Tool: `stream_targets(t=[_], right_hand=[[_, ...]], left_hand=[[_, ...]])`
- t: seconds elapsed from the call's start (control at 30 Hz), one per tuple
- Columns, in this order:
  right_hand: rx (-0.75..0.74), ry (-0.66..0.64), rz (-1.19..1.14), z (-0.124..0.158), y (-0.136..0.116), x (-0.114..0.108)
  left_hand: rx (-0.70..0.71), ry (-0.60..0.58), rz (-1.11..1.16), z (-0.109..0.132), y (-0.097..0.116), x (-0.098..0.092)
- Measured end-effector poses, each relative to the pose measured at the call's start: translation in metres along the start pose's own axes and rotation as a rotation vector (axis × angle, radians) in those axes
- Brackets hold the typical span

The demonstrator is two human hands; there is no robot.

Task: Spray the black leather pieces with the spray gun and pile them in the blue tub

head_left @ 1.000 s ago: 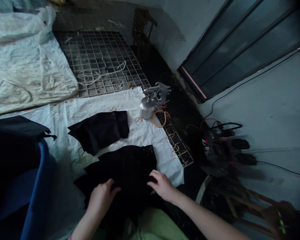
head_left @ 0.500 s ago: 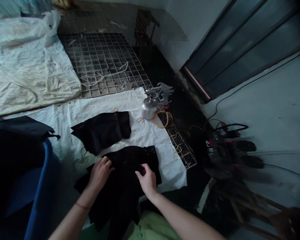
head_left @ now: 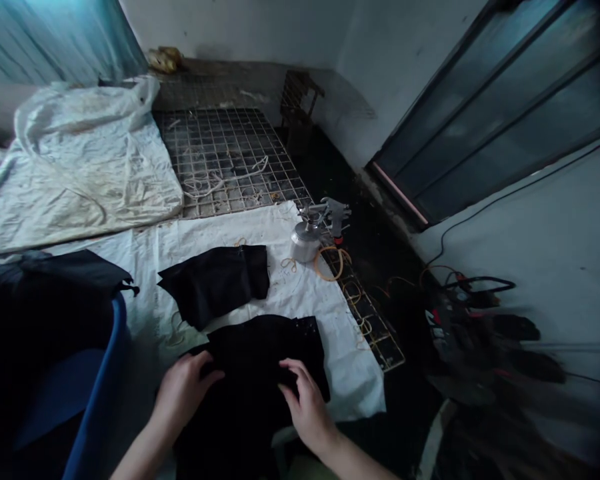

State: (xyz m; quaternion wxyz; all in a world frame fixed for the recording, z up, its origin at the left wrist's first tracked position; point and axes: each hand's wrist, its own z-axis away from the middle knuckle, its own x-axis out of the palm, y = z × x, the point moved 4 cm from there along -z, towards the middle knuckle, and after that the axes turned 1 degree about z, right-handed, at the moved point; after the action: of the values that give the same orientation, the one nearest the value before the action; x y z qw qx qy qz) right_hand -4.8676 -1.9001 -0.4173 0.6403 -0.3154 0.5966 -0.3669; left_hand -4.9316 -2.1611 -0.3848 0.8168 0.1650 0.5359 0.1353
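A black garment (head_left: 260, 360) lies on a white sheet (head_left: 300, 297) in front of me. My left hand (head_left: 183, 393) rests on its left edge, fingers curled on the cloth. On the garment's right part lies my right hand (head_left: 305, 403), fingers spread and pressing down. A second, folded black garment (head_left: 215, 280) sits just beyond, apart from both hands.
A metal spray gun with cup (head_left: 313, 233) and an orange hose coil (head_left: 333, 260) stand at the sheet's far right corner. A wire grid (head_left: 220, 153) lies behind. At left are a blue tub (head_left: 97, 400) with dark cloth and a crumpled white sack (head_left: 80, 167). Cables and tools (head_left: 480, 313) lie at right.
My view has tilted up, showing more of the back wall. Both hands have slid back toward me on the black garment; the right hand's pinch has opened to flat fingers.
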Motion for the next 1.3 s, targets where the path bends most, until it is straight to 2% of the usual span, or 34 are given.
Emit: stream_targets(t=[0.1, 0.2, 0.27, 0.37, 0.43, 0.53, 0.63, 0.8, 1.03, 1.17, 1.23, 1.3], right_hand=[[0.051, -0.042, -0.227, -0.010, -0.028, -0.009], [0.133, -0.080, -0.402, -0.050, -0.058, -0.007], [0.156, -0.070, -0.442, -0.092, -0.069, -0.002], [0.151, 0.032, -0.429, -0.166, -0.060, 0.007], [0.140, 0.097, -0.375, -0.211, -0.040, 0.019], [0.173, 0.171, -0.167, -0.261, -0.007, 0.038], [0.232, 0.230, 0.026, -0.280, 0.016, 0.051], [0.215, 0.254, 0.085, -0.281, 0.020, 0.055], [0.225, 0.224, 0.154, -0.289, 0.013, 0.051], [0.141, 0.184, 0.214, -0.287, 0.010, 0.051], [0.106, 0.187, 0.203, -0.284, 0.008, 0.052], [0.077, 0.176, 0.171, -0.281, 0.005, 0.052]], left_hand=[[0.004, 0.091, 0.153, 0.013, -0.015, -0.035], [-0.029, 0.168, 0.153, 0.009, -0.015, -0.073], [-0.052, 0.254, 0.028, -0.011, -0.006, -0.098], [-0.096, 0.347, -0.219, -0.070, 0.010, -0.116], [-0.086, 0.321, -0.290, -0.121, 0.015, -0.108], [-0.044, 0.248, -0.332, -0.189, 0.009, -0.078], [-0.001, 0.228, -0.348, -0.226, -0.002, -0.050], [0.018, 0.283, -0.322, -0.234, -0.014, -0.034], [0.053, 0.287, -0.334, -0.236, -0.024, -0.034], [0.102, 0.391, -0.355, -0.232, -0.003, -0.043], [0.233, 0.394, -0.286, -0.227, 0.017, -0.037], [0.380, 0.327, -0.179, -0.219, 0.036, -0.022]])
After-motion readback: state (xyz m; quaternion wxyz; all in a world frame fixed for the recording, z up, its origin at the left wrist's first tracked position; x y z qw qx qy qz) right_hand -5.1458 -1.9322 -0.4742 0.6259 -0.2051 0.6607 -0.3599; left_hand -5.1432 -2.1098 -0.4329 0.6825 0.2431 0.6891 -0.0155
